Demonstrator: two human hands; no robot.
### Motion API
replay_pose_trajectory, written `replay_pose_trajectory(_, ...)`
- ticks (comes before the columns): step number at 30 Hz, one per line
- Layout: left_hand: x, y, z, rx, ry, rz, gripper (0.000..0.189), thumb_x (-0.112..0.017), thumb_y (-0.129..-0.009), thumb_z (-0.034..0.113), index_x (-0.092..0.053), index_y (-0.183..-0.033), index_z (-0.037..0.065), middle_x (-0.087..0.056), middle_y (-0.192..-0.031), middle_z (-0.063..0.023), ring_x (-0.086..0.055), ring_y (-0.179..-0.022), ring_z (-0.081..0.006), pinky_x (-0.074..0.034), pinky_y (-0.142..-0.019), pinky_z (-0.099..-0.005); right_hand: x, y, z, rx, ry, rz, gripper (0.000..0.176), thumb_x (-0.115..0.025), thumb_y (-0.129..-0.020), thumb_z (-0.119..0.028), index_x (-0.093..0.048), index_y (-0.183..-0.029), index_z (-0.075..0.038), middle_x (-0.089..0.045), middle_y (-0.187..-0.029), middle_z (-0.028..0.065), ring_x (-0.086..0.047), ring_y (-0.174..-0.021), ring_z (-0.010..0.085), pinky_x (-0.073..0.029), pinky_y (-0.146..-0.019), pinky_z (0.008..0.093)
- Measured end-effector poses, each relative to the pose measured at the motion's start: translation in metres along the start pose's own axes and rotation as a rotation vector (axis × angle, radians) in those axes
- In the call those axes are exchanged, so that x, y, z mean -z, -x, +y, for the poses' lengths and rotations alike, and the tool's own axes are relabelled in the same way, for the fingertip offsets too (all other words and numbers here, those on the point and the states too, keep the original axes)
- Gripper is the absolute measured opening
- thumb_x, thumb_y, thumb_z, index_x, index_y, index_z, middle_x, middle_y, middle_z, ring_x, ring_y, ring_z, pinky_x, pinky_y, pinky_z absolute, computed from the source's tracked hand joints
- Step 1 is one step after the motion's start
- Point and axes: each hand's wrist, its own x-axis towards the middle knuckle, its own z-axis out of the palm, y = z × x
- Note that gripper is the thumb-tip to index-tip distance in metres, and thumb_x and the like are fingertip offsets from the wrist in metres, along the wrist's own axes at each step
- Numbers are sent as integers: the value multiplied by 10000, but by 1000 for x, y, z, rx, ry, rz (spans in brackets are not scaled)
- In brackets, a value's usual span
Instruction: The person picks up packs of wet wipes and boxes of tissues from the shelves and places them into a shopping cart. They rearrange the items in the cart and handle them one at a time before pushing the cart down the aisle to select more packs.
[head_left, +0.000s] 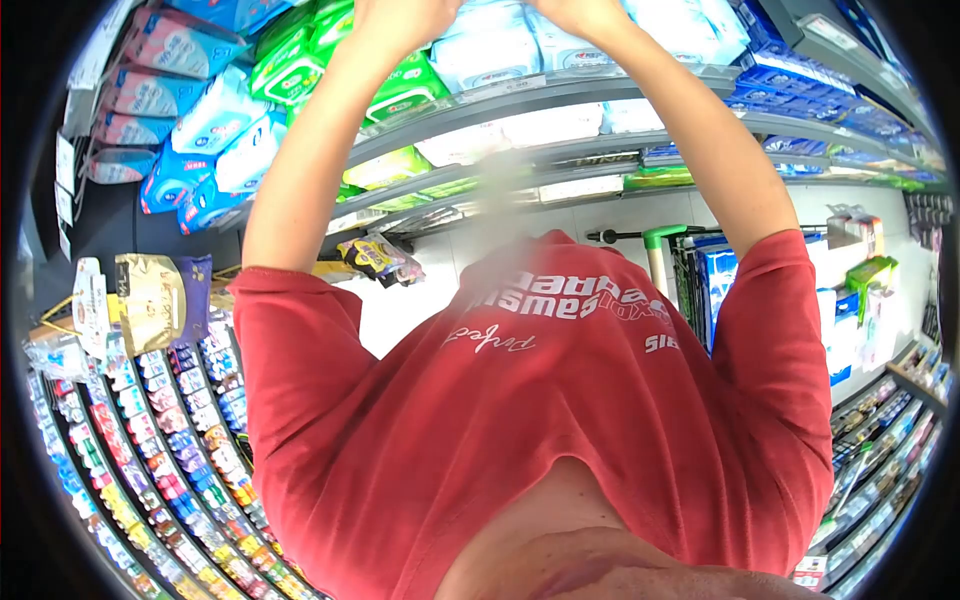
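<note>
Both my arms reach up to a store shelf at the top of the view. My left hand (pixel 580 12) is cut off by the top edge, over white and light-blue packs (pixel 570 48); its fingers are out of sight. My right hand (pixel 408 18) lies at the top edge between green packs (pixel 405 88) and white packs (pixel 485 58), its fingers also hidden. Whether either hand holds a pack cannot be made out.
Blue and white packs (pixel 215 112) hang over the shelf's left end. A grey shelf edge (pixel 500 95) runs below the packs. Blue boxes (pixel 800 88) fill the right side. A green-handled cart (pixel 665 236) stands below right. Shelves of small goods (pixel 150 430) line the lower left.
</note>
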Motion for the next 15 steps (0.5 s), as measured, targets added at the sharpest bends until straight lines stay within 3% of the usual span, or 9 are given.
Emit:
replay_pose_trajectory(1,1,6,5,-16,-4,1,552,-705,-756,256,-548,-1187,-51,-585,-1167,-263,-596,-1057,-365,-488,-883,-449,4,9,3,-6,-2,15,855,-749,-742,-169,-257,-1405,55,-562,-1187,309,-553,-1110,441,-451,-946,438)
replay_pose_trajectory(3,4,20,16,-267,-40,263,554,-720,-740,254,-556,-1171,-53,-579,-1161,-239,-560,-1102,-353,-466,-928,-443,12,35,2,192,-27,179,777,-721,-771,-163,-293,-1386,47,-566,-1188,299,-555,-1114,430,-452,-948,449)
replay_pose_trajectory(5,-4,32,32,-354,37,339,569,-732,-724,256,-546,-1187,-16,-574,-1144,-214,-543,-1097,-346,-456,-929,-442,30,67,-2,73,-123,125,712,-699,-780,-170,-350,-1353,66,-549,-1220,291,-518,-1167,430,-421,-993,452)
replay_pose_trajectory(7,-20,42,50,-524,345,395,345,-728,-761,178,-644,-1082,84,-643,-1082,-135,-624,-954,-299,-499,-825,-389,36,101,23,189,-35,278,406,-745,-750,-83,-629,-1139,-57,-634,-1096,128,-604,-984,312,-486,-864,377)
replay_pose_trajectory(8,-22,46,62,-532,349,395,345,-728,-761,178,-644,-1082,84,-643,-1082,-135,-624,-954,-299,-499,-825,-389,50,117,25,208,10,248,331,-730,-762,-66,-646,-1081,-47,-649,-1046,125,-614,-952,307,-491,-843,372)
replay_pose_trajectory(9,-23,51,76,-597,463,270,272,-713,-770,154,-662,-1024,73,-652,-1049,-119,-630,-935,-281,-502,-816,-383,65,134,27,227,55,218,257,-716,-773,-50,-663,-1024,-37,-663,-996,123,-624,-921,301,-497,-821,367)
replay_pose_trajectory(10,-23,54,88,-662,574,141,200,-699,-780,131,-679,-967,62,-661,-1017,-103,-636,-916,-262,-504,-806,-376,77,151,34,228,78,255,206,-709,-773,-38,-675,-976,-32,-670,-952,118,-626,-905,293,-497,-807,362)
replay_pose_trajectory(12,-25,55,114,-717,627,114,180,-695,-780,119,-680,-946,53,-664,-997,-93,-638,-904,-262,-505,-799,-376,101,177,36,223,160,364,106,-695,-773,-8,-696,-877,-27,-682,-859,105,-633,-853,270,-497,-766,351)
replay_pose_trajectory(15,-33,49,159,-851,747,50,164,-694,-775,98,-679,-932,52,-665,-978,-89,-640,-898,-269,-507,-790,-372,140,223,53,-48,175,418,94,-688,-806,-50,-703,-896,-28,-693,-878,115,-659,-829,258,-508,-763,340)
